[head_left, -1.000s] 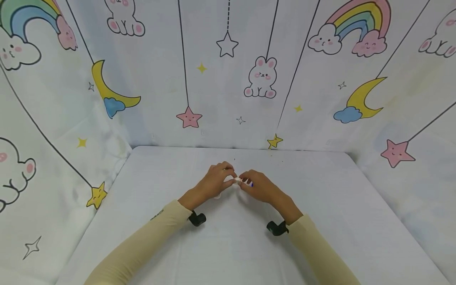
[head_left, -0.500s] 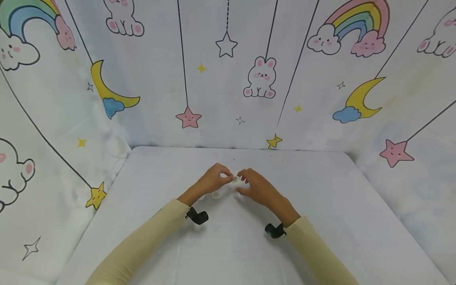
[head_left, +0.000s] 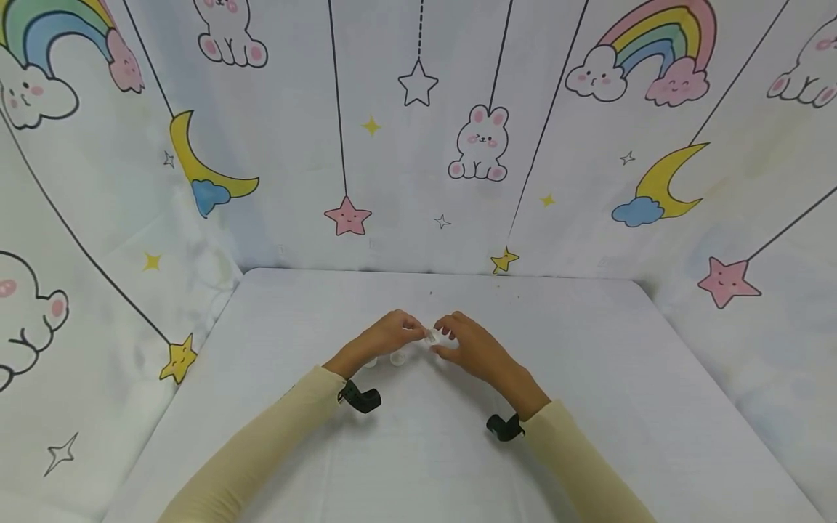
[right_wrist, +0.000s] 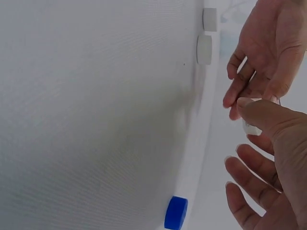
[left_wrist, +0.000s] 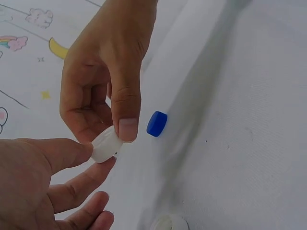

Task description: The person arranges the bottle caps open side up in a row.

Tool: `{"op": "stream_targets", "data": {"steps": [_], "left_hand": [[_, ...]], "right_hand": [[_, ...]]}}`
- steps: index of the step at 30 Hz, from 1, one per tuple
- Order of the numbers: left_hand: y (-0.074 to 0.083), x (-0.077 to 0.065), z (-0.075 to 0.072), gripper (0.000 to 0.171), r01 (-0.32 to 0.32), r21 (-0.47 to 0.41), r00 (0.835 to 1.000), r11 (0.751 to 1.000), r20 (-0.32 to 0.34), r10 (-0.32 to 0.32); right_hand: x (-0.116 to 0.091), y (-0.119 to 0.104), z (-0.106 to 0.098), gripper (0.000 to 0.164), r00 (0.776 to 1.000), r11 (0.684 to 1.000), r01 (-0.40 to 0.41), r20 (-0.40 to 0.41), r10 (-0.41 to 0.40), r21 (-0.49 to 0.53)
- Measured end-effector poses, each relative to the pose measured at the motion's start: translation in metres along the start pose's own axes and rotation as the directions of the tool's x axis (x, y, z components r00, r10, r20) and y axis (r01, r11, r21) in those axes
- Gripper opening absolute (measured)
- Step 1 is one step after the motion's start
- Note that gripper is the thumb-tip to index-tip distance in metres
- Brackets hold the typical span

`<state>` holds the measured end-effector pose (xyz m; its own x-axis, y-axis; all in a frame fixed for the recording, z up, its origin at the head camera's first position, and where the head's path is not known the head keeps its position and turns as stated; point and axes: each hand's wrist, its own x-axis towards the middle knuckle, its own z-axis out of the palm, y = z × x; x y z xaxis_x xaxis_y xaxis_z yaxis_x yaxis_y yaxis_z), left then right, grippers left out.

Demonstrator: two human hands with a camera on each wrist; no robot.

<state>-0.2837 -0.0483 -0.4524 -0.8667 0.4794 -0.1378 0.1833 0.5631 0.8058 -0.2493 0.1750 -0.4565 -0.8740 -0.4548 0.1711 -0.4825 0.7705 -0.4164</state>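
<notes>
My left hand (head_left: 390, 334) pinches a small white bottle cap (left_wrist: 106, 145) between thumb and index finger, above the table. Opposite it, my right hand (head_left: 472, 346) holds the cap's other side, its thumb (left_wrist: 127, 129) lying on the edge and its fingers curled behind. The cap is partly covered by the right thumb in the right wrist view. A blue bottle cap (left_wrist: 157, 124) lies on the table near the right hand; the head view hides it. Two more white caps, one nearer (right_wrist: 204, 50) and one farther (right_wrist: 209, 19), lie near the left hand.
The white-covered table (head_left: 425, 450) reaches back to an upright cloth (head_left: 281, 145) printed with rainbows, moons, stars and rabbits. Dark wrist cameras, left (head_left: 362, 397) and right (head_left: 504, 427), sit below the hands.
The right thumb and fingers have spread farther apart around the cap. The left hand has shifted slightly left, bringing the white caps below it into view. The blue cap has become hidden.
</notes>
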Motion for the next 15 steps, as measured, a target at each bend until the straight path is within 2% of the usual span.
{"op": "stream_targets", "data": {"steps": [4, 6, 9, 11, 15], "left_hand": [[-0.001, -0.001, 0.002, 0.033, -0.002, -0.019, 1.0, 1.0, -0.008, 0.002], [-0.001, -0.002, 0.004, 0.03, -0.026, 0.003, 0.999, 1.0, -0.03, 0.026], [0.0, -0.004, 0.008, 0.025, -0.073, 0.103, 0.994, 0.992, -0.071, 0.081], [0.001, -0.006, 0.011, 0.023, -0.099, 0.192, 0.989, 0.976, -0.092, 0.118], [0.003, -0.012, 0.015, 0.022, -0.126, 0.302, 0.984, 0.945, -0.083, 0.157]], "right_hand": [[-0.001, 0.001, 0.001, 0.036, 1.0, 1.0, 0.024, -0.008, -0.024, 0.007], [-0.002, 0.002, 0.001, 0.035, 1.0, 1.0, 0.028, -0.001, -0.028, 0.01], [-0.002, 0.003, 0.002, 0.034, 1.0, 1.0, 0.014, 0.019, -0.014, 0.013], [-0.002, 0.003, 0.002, 0.032, 0.999, 1.0, -0.001, 0.037, 0.001, 0.014], [-0.003, 0.002, 0.002, 0.031, 0.997, 1.0, -0.024, 0.069, 0.023, 0.016]]}}
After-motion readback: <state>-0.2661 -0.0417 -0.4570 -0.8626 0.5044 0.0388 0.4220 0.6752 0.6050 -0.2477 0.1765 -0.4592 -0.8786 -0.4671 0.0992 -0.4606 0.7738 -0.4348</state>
